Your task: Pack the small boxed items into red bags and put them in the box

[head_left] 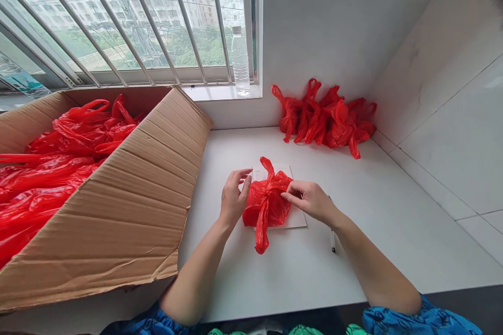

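Note:
A knotted red plastic bag (267, 201) lies on a white sheet of paper (296, 217) on the white counter. My left hand (232, 196) rests against the bag's left side, fingers partly curled and pinching its edge. On the bag's right side, my right hand (310, 200) pinches the plastic with closed fingers. One tail of the bag hangs toward me, another sticks up at the back.
A large cardboard box (137, 204) full of loose red bags (58, 157) fills the left. A pile of knotted red bags (326, 118) sits against the back wall. A water bottle (240, 60) stands on the window sill. A pen (332, 238) lies by my right wrist.

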A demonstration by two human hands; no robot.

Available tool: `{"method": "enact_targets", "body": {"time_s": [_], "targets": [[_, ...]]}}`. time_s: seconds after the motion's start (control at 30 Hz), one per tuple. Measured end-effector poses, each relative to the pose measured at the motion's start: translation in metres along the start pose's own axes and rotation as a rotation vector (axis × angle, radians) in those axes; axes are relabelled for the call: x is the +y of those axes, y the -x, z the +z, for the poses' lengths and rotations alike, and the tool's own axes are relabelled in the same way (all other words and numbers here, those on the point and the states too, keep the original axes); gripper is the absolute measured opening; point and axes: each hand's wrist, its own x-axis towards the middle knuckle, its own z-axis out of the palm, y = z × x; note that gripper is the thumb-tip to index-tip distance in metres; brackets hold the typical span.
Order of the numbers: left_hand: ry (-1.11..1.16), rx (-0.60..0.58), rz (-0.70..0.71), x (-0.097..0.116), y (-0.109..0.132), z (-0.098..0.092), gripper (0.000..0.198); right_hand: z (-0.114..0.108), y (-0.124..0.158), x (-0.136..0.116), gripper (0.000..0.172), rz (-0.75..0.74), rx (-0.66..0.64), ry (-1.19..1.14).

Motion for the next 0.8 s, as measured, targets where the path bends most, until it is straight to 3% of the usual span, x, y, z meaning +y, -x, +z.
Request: {"method": "enact_targets", "body": {"time_s": [0.07,0.13,0.23,0.33,0.67,0.8], "targets": [[-0.143,-0.036,0.104,0.009,0.007,0.003,0.03,0.006,-0.006,0.004,0.029,-0.001,0.251,0.094],[-0.267,-0.144,0.184,0.011,0.015,0.011,0.039,0.019,-0.01,0.01,0.037,-0.067,0.315,0.205],[-0.433,-0.328,0.251,0.002,0.027,0.029,0.063,0.045,-0.013,0.021,0.057,-0.125,0.151,0.365],[-0.537,-0.409,0.242,-0.01,0.033,0.039,0.072,0.061,-0.012,0.029,0.058,-0.078,0.031,0.462],[-0.586,-0.419,0.198,-0.018,0.034,0.041,0.073,0.069,-0.01,0.032,0.057,-0.052,0.061,0.502],[-0.579,-0.428,0.178,-0.016,0.034,0.039,0.071,0.063,-0.01,0.029,0.052,-0.048,0.065,0.44]]}}
